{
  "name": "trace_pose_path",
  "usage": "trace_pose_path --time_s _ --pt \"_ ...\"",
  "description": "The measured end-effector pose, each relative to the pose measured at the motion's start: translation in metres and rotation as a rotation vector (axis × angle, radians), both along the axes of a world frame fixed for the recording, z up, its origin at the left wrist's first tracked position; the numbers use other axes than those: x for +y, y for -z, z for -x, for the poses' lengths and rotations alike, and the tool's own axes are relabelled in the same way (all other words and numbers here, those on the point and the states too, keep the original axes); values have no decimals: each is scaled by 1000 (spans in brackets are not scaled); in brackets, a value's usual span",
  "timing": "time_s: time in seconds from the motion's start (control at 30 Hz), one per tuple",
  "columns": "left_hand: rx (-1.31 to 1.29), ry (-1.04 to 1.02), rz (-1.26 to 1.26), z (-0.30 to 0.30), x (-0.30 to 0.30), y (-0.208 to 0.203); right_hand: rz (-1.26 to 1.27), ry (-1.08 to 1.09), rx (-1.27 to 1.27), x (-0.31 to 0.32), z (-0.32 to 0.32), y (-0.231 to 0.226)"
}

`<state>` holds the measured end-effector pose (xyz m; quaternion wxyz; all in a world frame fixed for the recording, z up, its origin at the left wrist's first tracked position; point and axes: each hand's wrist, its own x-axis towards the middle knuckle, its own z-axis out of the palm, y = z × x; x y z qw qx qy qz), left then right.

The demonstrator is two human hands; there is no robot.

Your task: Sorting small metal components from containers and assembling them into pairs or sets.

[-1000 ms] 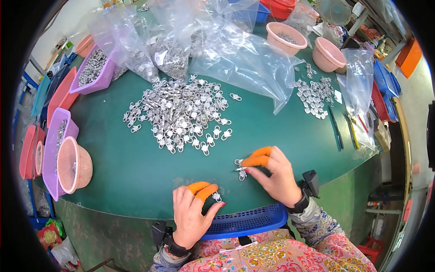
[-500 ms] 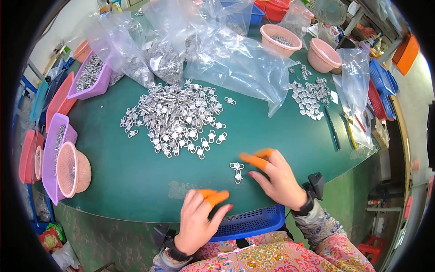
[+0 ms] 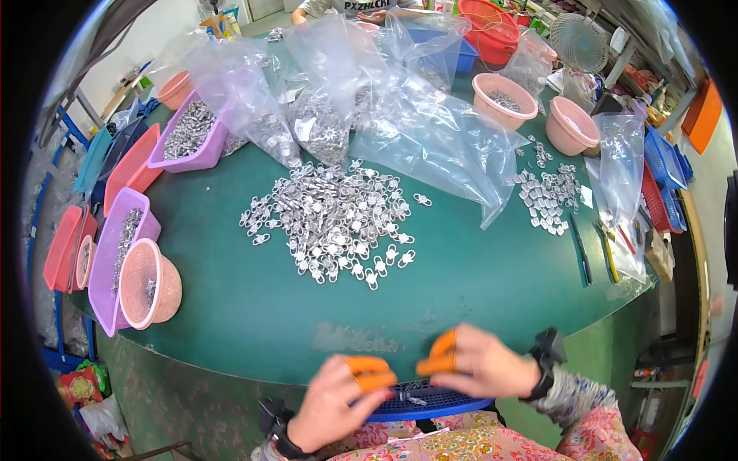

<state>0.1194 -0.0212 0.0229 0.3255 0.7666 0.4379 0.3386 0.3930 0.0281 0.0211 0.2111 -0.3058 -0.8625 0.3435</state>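
Note:
My left hand point(image 3: 344, 402) and my right hand point(image 3: 484, 367) hover above the near table edge, on either side of the blue perforated basket point(image 3: 442, 409). Orange finger covers sit on fingers of both hands. The fingers are stretched out and somewhat blurred, and I see nothing held in them. Between the hands, small silver metal pieces point(image 3: 415, 399) show in the basket; my hands hide part of it. Farther up the green table point(image 3: 254, 323) lies a large pile of silver metal links point(image 3: 330, 215), with a few loose at its right edge.
Purple point(image 3: 100, 284) and pink baskets point(image 3: 165, 288) with metal parts line the left side. Clear plastic bags point(image 3: 438, 138) cover the back. At right lie flat silver pieces point(image 3: 542, 203), a dark pen-like tool point(image 3: 581, 250) and yellow-handled tool point(image 3: 609, 253). A person point(image 3: 354, 9) sits opposite.
Both hands have moved nearer my body, over the blue basket. The joined silver links between them are gone from the table, and silver pieces show in the basket. The view has shifted.

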Motion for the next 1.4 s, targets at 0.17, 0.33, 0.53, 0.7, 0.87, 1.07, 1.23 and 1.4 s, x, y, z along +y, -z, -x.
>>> trace_pose_path --time_s 0.17,0.33,0.53,0.7,0.87,1.07,1.23,1.4 --pt "272 -475 -158 11 62 17 -305 328 -45 103 31 7" --pt "441 -298 -192 -10 62 36 -458 228 -100 85 55 35" --pt "304 -216 -166 -9 16 33 -69 185 -1 32 17 19" --pt "241 -374 -207 -6 6 26 1 374 112 24 -14 12" --pt "227 -314 -222 -15 8 28 -86 403 39 20 -16 15" --pt "310 -331 -289 -59 31 18 -234 463 -60 13 -6 27" --pt "360 -332 -301 -69 41 31 -224 491 -63 5 -10 30" --pt "144 -217 -199 -48 22 17 -34 319 63 -6 -15 13"
